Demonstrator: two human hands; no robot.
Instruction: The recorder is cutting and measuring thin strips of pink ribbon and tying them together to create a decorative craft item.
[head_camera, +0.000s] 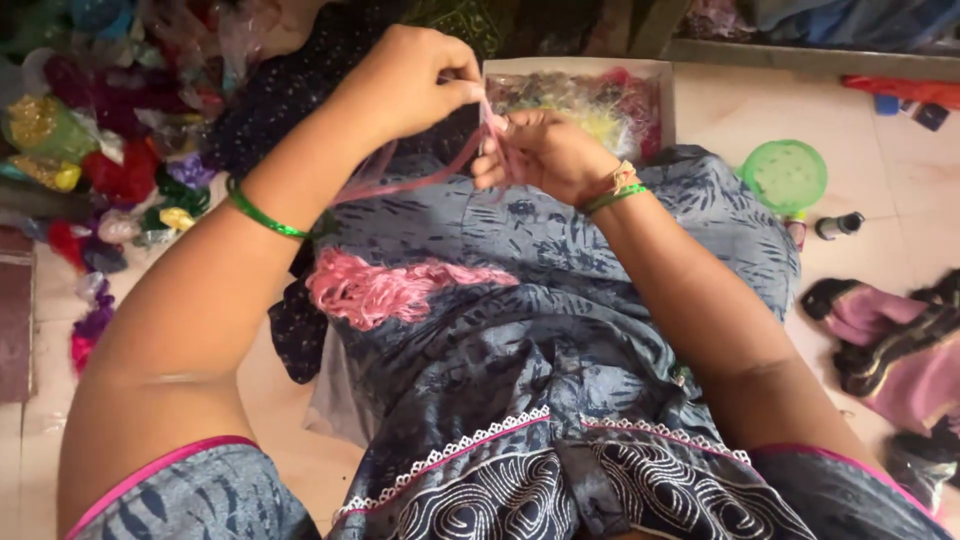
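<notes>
My left hand (410, 82) and my right hand (540, 152) meet above my lap, and both pinch thin pink strands (425, 175) that run taut between them and down to the left. A loose bundle of pink thread (385, 290) lies on my blue patterned dress (560, 310). Green bangles circle both wrists. Just beyond my hands stands an open cardboard box (580, 68) filled with mixed coloured thread.
A heap of coloured thread bundles in bags (100, 140) lies on the floor at the left. A green round lid (785, 175) and a small dark-capped bottle (838, 225) sit at the right. Pink and black cloth (890, 340) lies at the far right.
</notes>
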